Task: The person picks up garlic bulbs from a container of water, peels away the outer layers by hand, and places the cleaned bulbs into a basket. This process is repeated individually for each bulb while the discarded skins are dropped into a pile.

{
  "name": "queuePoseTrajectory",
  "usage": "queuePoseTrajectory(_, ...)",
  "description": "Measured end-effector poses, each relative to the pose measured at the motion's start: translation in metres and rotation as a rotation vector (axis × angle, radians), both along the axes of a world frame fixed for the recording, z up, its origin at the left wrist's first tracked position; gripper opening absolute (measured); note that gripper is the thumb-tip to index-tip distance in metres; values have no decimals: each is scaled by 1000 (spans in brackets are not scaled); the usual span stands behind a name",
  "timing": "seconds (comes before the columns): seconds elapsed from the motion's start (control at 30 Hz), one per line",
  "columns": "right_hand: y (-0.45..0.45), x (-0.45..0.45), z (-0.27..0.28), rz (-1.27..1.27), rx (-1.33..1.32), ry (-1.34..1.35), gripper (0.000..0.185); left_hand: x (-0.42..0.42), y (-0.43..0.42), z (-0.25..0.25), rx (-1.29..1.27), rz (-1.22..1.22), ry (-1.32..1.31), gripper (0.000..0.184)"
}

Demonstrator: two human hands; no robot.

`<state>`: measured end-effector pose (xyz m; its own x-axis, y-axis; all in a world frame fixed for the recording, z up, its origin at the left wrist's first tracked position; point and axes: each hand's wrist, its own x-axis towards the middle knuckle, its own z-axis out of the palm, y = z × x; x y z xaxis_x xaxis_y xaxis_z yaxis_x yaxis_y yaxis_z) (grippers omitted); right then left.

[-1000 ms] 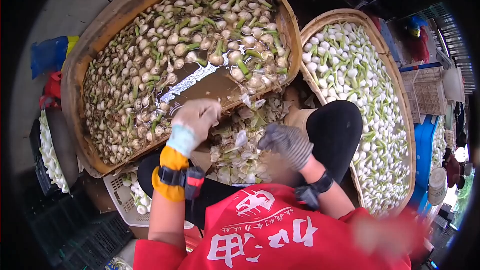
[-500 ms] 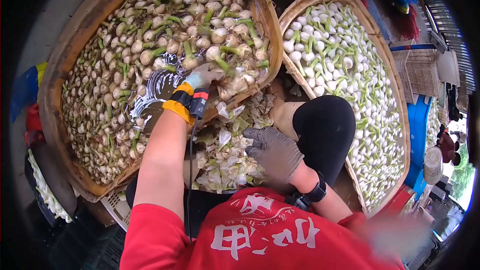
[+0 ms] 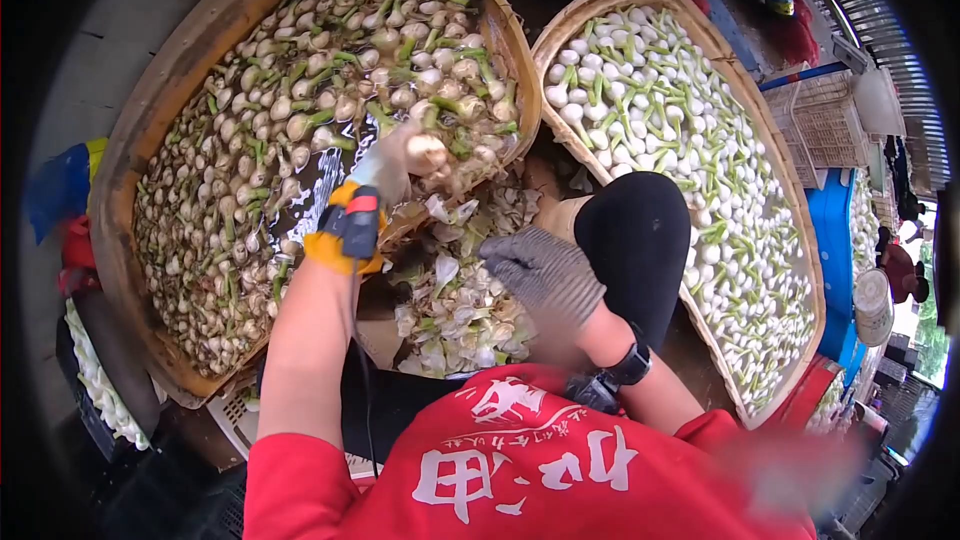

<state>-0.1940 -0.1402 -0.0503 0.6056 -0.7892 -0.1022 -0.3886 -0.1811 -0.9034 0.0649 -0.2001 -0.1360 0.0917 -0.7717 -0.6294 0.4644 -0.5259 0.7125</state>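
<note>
My left hand (image 3: 385,168), in a pale glove with an orange cuff, grips a whitish bulb (image 3: 427,154) above the near right part of the left tub (image 3: 122,175). That tub holds water and many unpeeled-looking bulbs with green stems. Over the heap of peelings (image 3: 462,315), near my bent knee, is my right hand (image 3: 545,275) in a grey striped glove. Its fingers are loosely bent and somewhat apart, with nothing visible in them.
A second tub (image 3: 780,175) of clean white bulbs stands to the right. Beyond it are a blue container (image 3: 832,240) and a woven basket (image 3: 825,125). A white crate (image 3: 238,420) lies at the lower left, and a black cable (image 3: 362,380) hangs along my left forearm.
My left hand first reached into the left tub and has now come up a little with a bulb in it. My right hand's fingers loosened from a closed shape. The view has shifted.
</note>
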Motion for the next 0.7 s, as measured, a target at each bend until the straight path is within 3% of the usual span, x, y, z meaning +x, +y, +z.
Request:
queuePoseTrajectory(0.03, -5, 1, 4, -12, -58, 19, 18, 7, 15, 21, 14, 106, 309, 44)
queuePoseTrajectory(0.07, -8, 7, 5, -26, -130, 11, 18, 26, 32, 13, -126, 24, 348, 53)
queuePoseTrajectory(0.1, -11, 13, 6, -35, -201, 3, 17, 9, 53, 48, -157, 175, 480, 56)
queuePoseTrajectory(0.17, -15, 31, 21, -2, -289, -41, 17, -5, 91, 44, -388, 72, -584, 58)
queuePoseTrajectory(0.23, -16, 45, 37, 17, -382, -74, 17, -35, 117, 112, -297, 354, 499, 61)
queuePoseTrajectory(0.3, -15, 54, 50, 93, -547, -118, 19, -51, 145, 129, -307, 411, 581, 60)
queuePoseTrajectory(0.43, 2, 59, 62, 202, -739, -100, 23, -76, 167, 143, -193, 503, 428, 61)
queuePoseTrajectory(0.57, 16, 53, 72, 305, -743, 134, 20, -85, 182, 155, -175, 350, 97, 69)
queuePoseTrajectory(0.7, 24, 51, 75, 332, -691, 222, 17, -94, 189, 164, -159, 343, 35, 67)
